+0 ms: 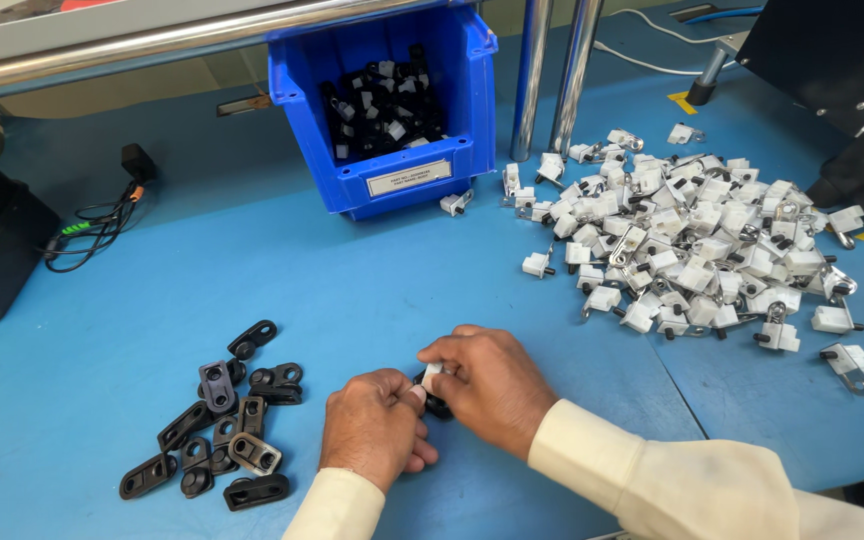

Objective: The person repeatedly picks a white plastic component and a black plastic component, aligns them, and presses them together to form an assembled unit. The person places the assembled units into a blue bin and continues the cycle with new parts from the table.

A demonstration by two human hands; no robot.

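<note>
- Small white block (433,376) with a black part (438,406) under it, pinched between both hands at 6 o'clock on the blue worktop (372,280).
- Left hand (374,428): grip closed, fingertips on the piece's left side.
- Right hand (489,385): grip closed over the piece from the right, cream sleeve (652,480) trailing toward 4 o'clock.
- Black brackets (222,420) scattered loose at 8 o'clock, near the left hand.
- Heap of white clips (692,250) spread at 2 o'clock, well apart.
- Blue bin (452,60) at 12 o'clock, filled with black-and-white parts.
</note>
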